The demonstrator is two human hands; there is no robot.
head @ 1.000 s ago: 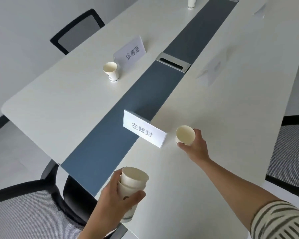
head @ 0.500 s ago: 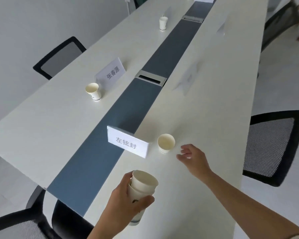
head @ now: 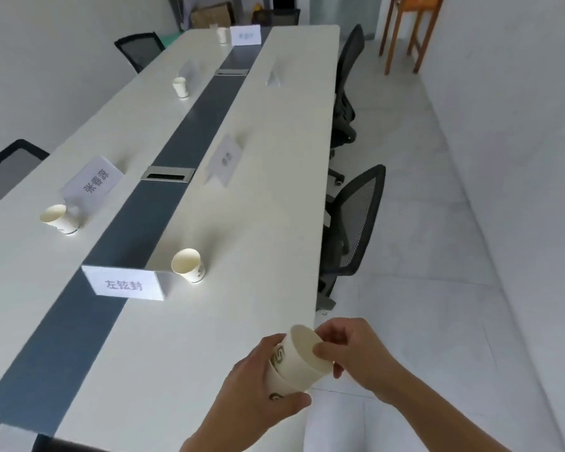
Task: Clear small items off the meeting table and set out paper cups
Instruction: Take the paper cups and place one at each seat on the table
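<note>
Paper cups, cream-white, tapered, nested in a short stack (head: 291, 367), sit low in frame, held over the near right edge of the long white laminate counter (head: 248, 223). Left hand (head: 258, 396) wraps the stack's lower body, grip closed round it, thumb across the front by a dark printed logo; the lettering is partly covered & not legible. Right hand (head: 356, 353) has its grip narrow, thumb & fingers pinching the rolled rim of the top cup.

Counter is smooth, matte, w/ rounded corners & a slate-blue strip (head: 137, 236) running down the middle; a brushed-metal cable slot (head: 168, 174) is set into it.

A single cream paper cup (head: 188, 265) stands upright on the right half, just beside a white folded name card (head: 127, 282) printed 左铉封 in grey. Across the strip, a second paper cup (head: 59, 218) stands near a white tent card (head: 93, 182) reading 张春源. Another tent card (head: 224, 159) faces away on the right half, text too faint to read. Further down, a third lone cup (head: 180, 87), and a far cup (head: 222, 35) by a far white card (head: 245, 35), writing blurred.

Black mesh-back office chairs (head: 353, 220) line the right side on pale grey floor tiles.
</note>
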